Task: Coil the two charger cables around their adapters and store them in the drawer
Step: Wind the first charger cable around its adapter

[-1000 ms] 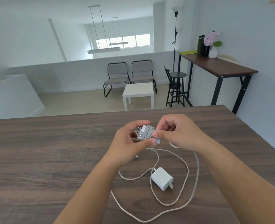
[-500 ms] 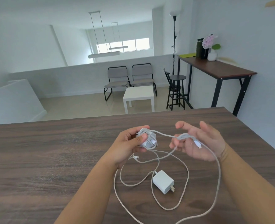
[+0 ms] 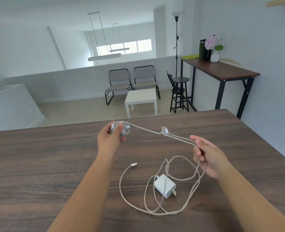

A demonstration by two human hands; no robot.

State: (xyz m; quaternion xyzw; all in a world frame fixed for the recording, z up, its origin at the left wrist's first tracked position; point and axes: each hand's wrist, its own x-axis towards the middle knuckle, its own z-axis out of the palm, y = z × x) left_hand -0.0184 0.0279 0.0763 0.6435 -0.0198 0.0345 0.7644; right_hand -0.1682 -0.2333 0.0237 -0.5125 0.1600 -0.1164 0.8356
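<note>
I see 2 bare forearms entering from the lower edge. The left hand (image 3: pixel 110 139) and right hand (image 3: pixel 207 158) wear no gloves, rings or watch. No sleeve reaches either wrist; both arms are uncovered throughout.

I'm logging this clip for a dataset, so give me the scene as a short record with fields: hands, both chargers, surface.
left hand: grips the wrapped adapter, raised above the table
right hand: holds a doubled cable run, fingers curled round it
cable plug: caught at a tangle midway along the run
second adapter: lies flat on the table, prongs toward the viewer
second cable: loose loops around it
surface: dark wooden table
</note>
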